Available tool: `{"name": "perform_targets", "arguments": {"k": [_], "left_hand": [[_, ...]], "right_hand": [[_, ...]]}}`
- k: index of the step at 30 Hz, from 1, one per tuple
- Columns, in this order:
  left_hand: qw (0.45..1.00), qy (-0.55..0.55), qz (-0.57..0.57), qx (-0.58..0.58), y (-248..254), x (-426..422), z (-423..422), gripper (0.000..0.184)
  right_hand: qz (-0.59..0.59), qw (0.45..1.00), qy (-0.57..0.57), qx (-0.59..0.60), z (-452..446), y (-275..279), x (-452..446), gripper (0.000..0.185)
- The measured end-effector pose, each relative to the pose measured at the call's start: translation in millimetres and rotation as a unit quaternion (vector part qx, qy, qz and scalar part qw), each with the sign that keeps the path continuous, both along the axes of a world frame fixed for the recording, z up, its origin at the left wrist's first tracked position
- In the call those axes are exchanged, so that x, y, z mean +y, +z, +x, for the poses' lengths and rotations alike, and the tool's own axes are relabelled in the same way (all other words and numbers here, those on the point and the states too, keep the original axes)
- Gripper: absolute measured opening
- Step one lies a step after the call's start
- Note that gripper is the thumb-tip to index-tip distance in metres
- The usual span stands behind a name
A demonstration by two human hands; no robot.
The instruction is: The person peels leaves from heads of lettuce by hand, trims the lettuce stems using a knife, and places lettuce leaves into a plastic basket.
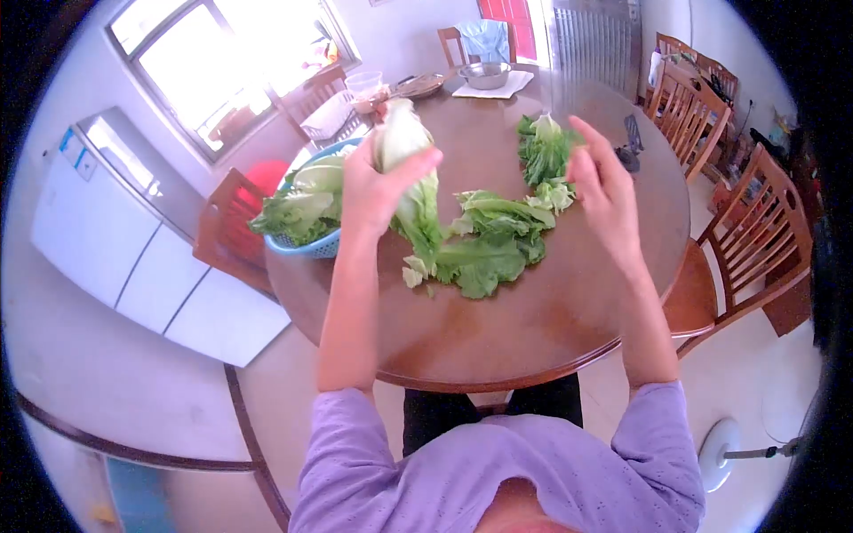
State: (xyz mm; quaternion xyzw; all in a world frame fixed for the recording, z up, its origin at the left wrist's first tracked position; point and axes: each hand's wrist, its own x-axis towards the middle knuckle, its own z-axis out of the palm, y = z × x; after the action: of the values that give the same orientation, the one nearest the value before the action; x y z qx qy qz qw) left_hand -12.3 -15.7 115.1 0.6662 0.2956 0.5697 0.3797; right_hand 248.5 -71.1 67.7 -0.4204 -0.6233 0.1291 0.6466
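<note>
My left hand (pixel 378 182) is wrapped round a head of lettuce (pixel 404 138), its pale base up and green leaves hanging down to the table. Raised over the right side of the table, my right hand (pixel 604 178) has its fingers partly stretched and apart, with nothing visible in them. Near it lies a bunch of green leaves (pixel 544 153). Loose lettuce leaves (pixel 493 253) are spread across the middle of the table. To the left of my left hand, a blue basket (pixel 306 244) holds more lettuce (pixel 306 204).
The round brown table (pixel 498 342) has a metal bowl (pixel 485 75) on a white cloth at its far side. Beside that are a plastic tub (pixel 364 84) and a brown tray (pixel 418 86). Wooden chairs (pixel 751 240) stand around. A dark object (pixel 629 147) lies near the right edge.
</note>
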Motion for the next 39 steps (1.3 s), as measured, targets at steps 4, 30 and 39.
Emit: {"name": "perform_targets", "arguments": {"k": [4,30,39], "left_hand": [[0.996,-0.004,0.04,0.075,-9,-3,13,0.043],[0.885,0.186,0.299,0.305,-30,-11,23,0.044],[0.849,0.25,0.33,0.327,-39,-14,25,0.042]], "right_hand": [[0.023,0.995,0.079,-0.056,-39,18,-12,0.045],[-0.053,0.981,0.148,-0.113,-57,-32,-4,0.078],[-0.053,0.985,0.119,-0.111,-66,-32,-7,0.075]]}}
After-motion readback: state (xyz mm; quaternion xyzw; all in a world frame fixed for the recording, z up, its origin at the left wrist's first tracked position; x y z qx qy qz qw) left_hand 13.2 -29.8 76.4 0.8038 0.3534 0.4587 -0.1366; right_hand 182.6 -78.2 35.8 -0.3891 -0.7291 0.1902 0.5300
